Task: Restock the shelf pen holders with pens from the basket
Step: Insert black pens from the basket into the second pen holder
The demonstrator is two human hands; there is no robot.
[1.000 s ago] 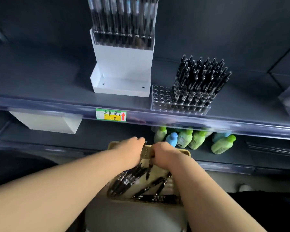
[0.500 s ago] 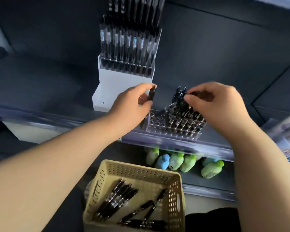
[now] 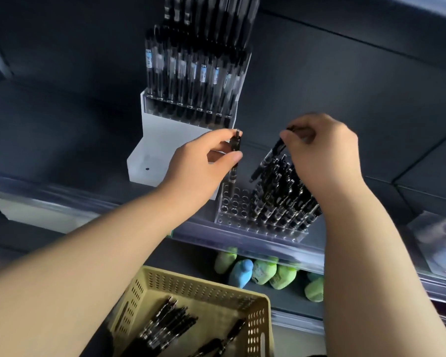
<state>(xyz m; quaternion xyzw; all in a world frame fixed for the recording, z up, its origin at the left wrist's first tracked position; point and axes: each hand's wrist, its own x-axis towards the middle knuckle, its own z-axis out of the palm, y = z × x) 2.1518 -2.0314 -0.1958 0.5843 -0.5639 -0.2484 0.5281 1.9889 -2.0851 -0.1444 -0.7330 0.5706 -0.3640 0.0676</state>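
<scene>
Head view, hands (image 3: 201, 163) (image 3: 325, 150) pinching pens (image 3: 233, 176) (image 3: 272, 154), labels (image 3: 203, 73) blurred

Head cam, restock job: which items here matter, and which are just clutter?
In the job:
left hand, holding a pen over the clear rack's empty holes
right hand, holding another pen above the filled rows
basket with spare pens
white pen stand

Lying about:
green and blue bottles below the rack
blurred items at far right

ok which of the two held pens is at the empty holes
The left-hand pen, pinched in the left hand: upright at the clear holder's empty holes. The right-hand pen, in the right hand, slants above filled rows.
</scene>
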